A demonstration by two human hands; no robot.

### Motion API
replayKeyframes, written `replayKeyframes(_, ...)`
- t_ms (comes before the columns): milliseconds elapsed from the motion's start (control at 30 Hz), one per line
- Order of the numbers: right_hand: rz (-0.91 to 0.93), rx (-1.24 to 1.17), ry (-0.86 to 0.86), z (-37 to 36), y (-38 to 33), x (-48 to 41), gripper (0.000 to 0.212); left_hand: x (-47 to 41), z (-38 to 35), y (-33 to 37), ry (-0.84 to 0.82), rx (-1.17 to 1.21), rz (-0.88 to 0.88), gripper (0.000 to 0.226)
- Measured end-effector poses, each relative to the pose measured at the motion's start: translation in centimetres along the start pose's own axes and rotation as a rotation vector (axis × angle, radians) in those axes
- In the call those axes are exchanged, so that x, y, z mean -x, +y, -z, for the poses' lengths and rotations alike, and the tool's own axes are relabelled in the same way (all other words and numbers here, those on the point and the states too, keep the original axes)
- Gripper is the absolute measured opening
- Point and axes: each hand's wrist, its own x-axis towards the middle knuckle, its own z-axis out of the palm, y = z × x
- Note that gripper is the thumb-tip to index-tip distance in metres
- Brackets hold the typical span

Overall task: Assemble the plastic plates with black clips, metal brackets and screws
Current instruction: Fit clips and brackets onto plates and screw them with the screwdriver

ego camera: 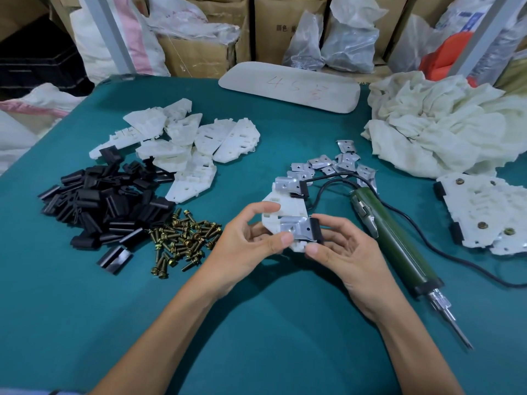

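Observation:
Both hands hold one white plastic plate (pixel 281 205) above the green table. The plate carries two metal brackets, one at its far end (pixel 286 186) and one at its near end (pixel 296 228), each with a black clip at its right side. My left hand (pixel 251 240) grips the plate's left edge, thumb on the near bracket. My right hand (pixel 342 246) pinches the near black clip (pixel 316 229) and the plate's near corner. Loose white plates (pixel 182 143) are heaped at the back left. In front of them lie black clips (pixel 102 203) and brass screws (pixel 185 238). Spare brackets (pixel 333 163) lie behind the held plate.
A green electric screwdriver (pixel 396 246) with a black cable lies to the right of my hands, bit toward me. Finished plates (pixel 490 212) are stacked at the right edge. Crumpled white cloth (pixel 445 124), a pale board (pixel 291 86), bags and cartons stand behind.

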Motion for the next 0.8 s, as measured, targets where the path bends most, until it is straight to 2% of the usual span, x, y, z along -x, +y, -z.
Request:
replayKeyframes(67,-0.04,-0.051,-0.001,0.1,0.0,-0.1,0.048,0.2,0.5,0.1,-0.03,-0.137,0.027,0.068)
replayKeyframes(167,-0.099,-0.082,-0.005,0.3,0.0,-0.1,0.046,0.6,1.0,0.6,0.0,-0.596,-0.012,0.062)
replayKeyframes(267,-0.159,-0.06,-0.01,0.4,0.1,-0.1,0.049,1.0,0.9,1.4,0.126,-1.014,-0.199,0.042)
replayKeyframes(367,-0.212,-0.06,-0.021,1.0,0.2,0.2,0.054,1.3,0.7,3.0,0.215,-1.261,-0.459,0.026)
replayKeyframes(433,-0.218,-0.054,0.009,1.7,0.1,0.6,0.053,1.3,0.5,4.4,0.185,-1.286,-0.543,0.023)
replayKeyframes(500,-0.202,-0.035,0.077,2.4,-0.1,1.4,0.049,1.4,0.1,5.6,0.077,-1.295,-0.516,0.033)
replayKeyframes(667,-0.052,0.182,0.264,4.0,-1.5,3.7,0.034,1.0,-2.6,5.0,-0.147,-1.171,-0.235,0.035)
replayKeyframes(733,0.022,0.272,0.303,3.9,-2.6,3.9,0.027,0.1,-3.7,3.8,-0.195,-1.176,-0.145,0.038)
replayKeyframes(800,0.085,0.383,0.3,3.3,-3.5,3.5,0.023,-0.7,-4.2,2.8,-0.176,-1.263,-0.106,0.039)
